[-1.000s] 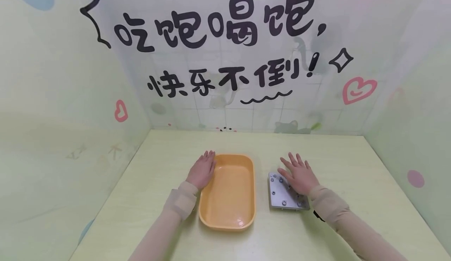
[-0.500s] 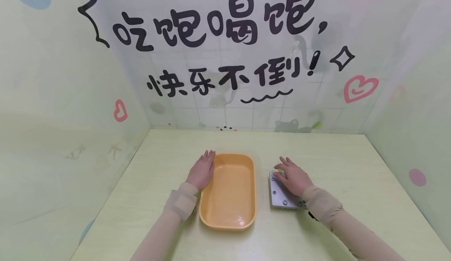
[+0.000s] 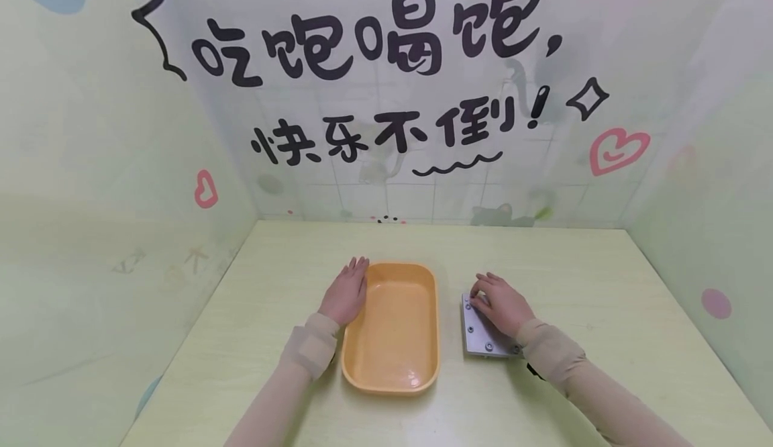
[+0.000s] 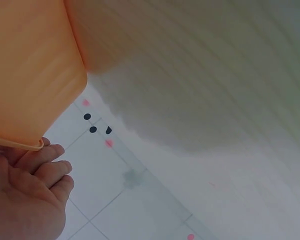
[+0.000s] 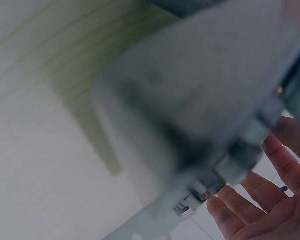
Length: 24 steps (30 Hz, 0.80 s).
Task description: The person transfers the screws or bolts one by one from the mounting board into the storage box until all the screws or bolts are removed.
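Observation:
An orange rectangular tray (image 3: 395,339) lies on the table. My left hand (image 3: 344,299) rests along its far left rim, fingers extended. The left wrist view shows the fingers (image 4: 47,172) against the tray's rim (image 4: 20,143), with the thumb hidden. To the right of the tray is a flat metal plate (image 3: 483,337) with several bolts standing on it. My right hand (image 3: 504,306) is over the plate, its thumb and index finger pinching a bolt near the far left corner. That bolt is mostly covered by the fingertips. In the right wrist view the plate (image 5: 190,85) is blurred.
The pale green table (image 3: 290,252) meets a back wall (image 3: 398,199) printed with large black characters. Side walls stand to the left and right. Between the tray and plate is a narrow strip of table.
My right hand has shifted left and a little nearer over the plate. Its spread fingers have curled in to a bolt. The left hand and tray stay in place.

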Tool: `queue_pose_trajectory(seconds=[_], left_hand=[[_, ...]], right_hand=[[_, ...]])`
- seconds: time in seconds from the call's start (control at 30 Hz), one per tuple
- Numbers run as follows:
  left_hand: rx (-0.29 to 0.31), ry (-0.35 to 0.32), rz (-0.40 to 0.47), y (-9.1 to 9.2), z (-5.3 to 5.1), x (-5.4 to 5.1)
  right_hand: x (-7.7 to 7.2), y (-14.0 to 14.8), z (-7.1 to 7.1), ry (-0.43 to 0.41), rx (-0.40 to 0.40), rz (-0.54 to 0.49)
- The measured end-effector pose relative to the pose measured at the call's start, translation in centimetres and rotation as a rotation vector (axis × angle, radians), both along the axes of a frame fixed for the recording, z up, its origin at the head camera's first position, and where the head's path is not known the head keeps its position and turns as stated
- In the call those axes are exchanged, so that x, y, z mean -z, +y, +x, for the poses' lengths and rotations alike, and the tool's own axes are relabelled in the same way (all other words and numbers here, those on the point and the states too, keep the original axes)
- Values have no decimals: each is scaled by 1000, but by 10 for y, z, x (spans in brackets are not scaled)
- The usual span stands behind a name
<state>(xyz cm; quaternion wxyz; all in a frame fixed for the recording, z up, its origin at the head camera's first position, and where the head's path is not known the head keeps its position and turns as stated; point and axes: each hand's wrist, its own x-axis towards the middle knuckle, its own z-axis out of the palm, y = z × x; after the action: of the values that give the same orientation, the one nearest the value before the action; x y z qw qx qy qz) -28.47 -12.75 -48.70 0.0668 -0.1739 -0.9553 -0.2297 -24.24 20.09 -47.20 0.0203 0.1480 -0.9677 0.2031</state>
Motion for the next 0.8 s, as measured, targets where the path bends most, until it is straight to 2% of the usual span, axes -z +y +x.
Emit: queue_pose_trajectory(seconds=[0.47, 0.8], left_hand=[[-2, -16, 11, 0, 1, 5], [-6, -3, -2, 0, 2, 4]], right_hand=[[3, -4, -3, 4, -3, 14], [2, -7, -8, 28, -33, 88]])
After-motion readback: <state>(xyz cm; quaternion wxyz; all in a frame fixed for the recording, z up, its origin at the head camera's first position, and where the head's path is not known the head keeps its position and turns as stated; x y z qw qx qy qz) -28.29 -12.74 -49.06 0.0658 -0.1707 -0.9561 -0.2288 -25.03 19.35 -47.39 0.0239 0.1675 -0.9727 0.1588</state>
